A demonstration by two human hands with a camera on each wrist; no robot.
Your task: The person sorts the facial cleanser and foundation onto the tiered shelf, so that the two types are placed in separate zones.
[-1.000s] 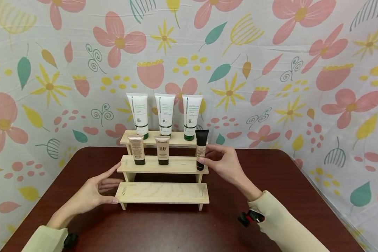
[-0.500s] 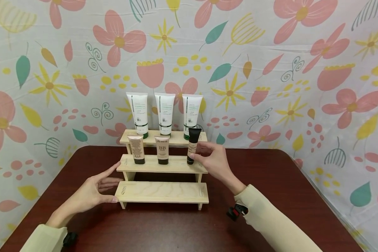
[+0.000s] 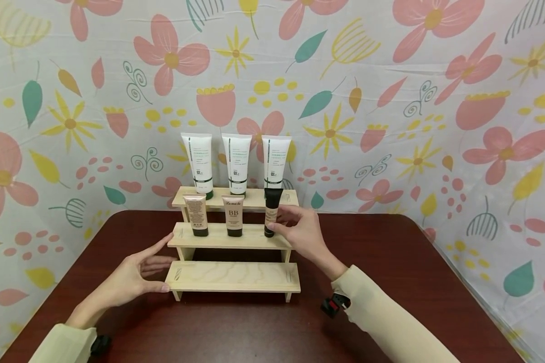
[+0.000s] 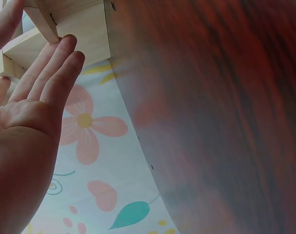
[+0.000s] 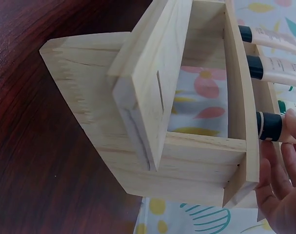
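Observation:
A three-step wooden display stand (image 3: 236, 276) stands on the table. My right hand (image 3: 302, 233) pinches a slim black cosmetic tube (image 3: 271, 214) with a beige label, between thumb and fingers, at the right part of the middle step. In the right wrist view, the tube's black cap (image 5: 270, 126) is down at the step; contact is unclear. Two beige BB cream tubes, the left one (image 3: 197, 214) and the middle one (image 3: 233, 214), stand on that step. My left hand (image 3: 122, 280) touches the stand's left ends with thumb and forefinger, fingers extended, as the left wrist view also shows.
Three white tubes with green caps, one of them in the middle (image 3: 238, 161), stand on the top step. The dark red table (image 3: 227, 327) extends around the stand. A flowered cloth (image 3: 368, 101) hangs behind it.
My right hand has carried the slim black tube leftward, from the right end of the middle step into line with the two beige tubes. The left hand stays at the stand.

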